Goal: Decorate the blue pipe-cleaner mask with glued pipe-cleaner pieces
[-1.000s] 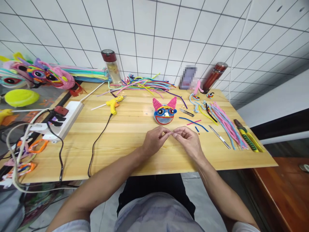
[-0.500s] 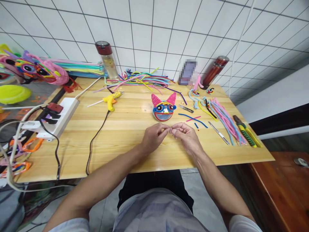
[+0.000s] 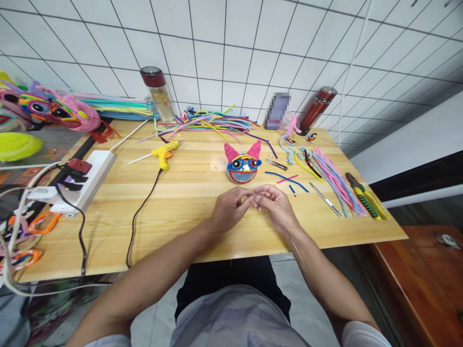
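My left hand (image 3: 231, 207) and my right hand (image 3: 273, 207) meet fingertip to fingertip above the near middle of the table. Both are closed in a pinch, and whatever lies between the fingers is too small or hidden to name. Just beyond them sits a mask-like face (image 3: 242, 176) with pink pipe-cleaner ears, blue eye rings and a red-rimmed mouth. To its right lie small thread snips (image 3: 277, 164), a long blue pipe cleaner (image 3: 289, 179), a pink piece (image 3: 285, 179) crossing it, and a short blue piece (image 3: 291, 189).
On the left are a yellow glue gun (image 3: 164, 155) with its black cord and a white power strip (image 3: 90, 178). A craft knife (image 3: 325, 199), pink pipe cleaners (image 3: 338, 180) and pliers (image 3: 366, 197) lie right. Bottles (image 3: 157, 94), a pipe-cleaner pile (image 3: 213, 120) and a phone (image 3: 278, 111) line the wall.
The view has shifted slightly, so the table's things sit a little further left and lower. My hands stay pinched together in nearly the same pose, fingers moving only slightly.
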A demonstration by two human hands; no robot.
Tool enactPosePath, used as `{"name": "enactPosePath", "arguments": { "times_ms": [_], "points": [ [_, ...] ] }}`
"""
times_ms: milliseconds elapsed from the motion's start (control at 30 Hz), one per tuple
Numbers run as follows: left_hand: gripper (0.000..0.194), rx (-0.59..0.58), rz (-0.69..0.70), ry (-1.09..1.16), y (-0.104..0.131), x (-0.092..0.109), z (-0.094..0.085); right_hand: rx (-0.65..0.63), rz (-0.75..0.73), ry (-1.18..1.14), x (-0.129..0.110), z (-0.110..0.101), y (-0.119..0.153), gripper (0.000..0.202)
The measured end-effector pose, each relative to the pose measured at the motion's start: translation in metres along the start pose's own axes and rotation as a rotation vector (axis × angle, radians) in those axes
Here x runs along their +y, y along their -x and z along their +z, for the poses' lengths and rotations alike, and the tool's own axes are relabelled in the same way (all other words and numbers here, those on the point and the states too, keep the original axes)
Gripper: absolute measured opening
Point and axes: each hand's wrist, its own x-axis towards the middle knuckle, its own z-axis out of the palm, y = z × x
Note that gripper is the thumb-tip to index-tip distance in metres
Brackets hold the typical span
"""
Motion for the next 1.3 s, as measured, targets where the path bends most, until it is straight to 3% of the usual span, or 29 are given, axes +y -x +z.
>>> {"name": "enactPosePath", "arguments": {
  "times_ms": [167, 700, 933, 1300],
  "points": [
    [0.034, -0.118, 0.004, -0.047, 0.000, 0.001, 0.001, 0.023, 0.009, -0.024, 0.000, -0.003, -0.001, 0.028],
    [0.020, -0.115, 0.142, -0.073, 0.000, -0.003, -0.003, 0.075, 0.042, -0.015, 0.006, -0.008, 0.002, 0.015],
    [0.026, -0.088, 0.188, -0.039, -0.002, -0.004, -0.003, 0.040, 0.002, -0.032, 0.006, -0.007, 0.002, 0.020],
    [0.020, -0.066, 0.124, -0.078, 0.002, -0.007, -0.002, 0.074, -0.038, -0.034, 0.012, -0.007, 0.004, 0.023]
  ]
}}
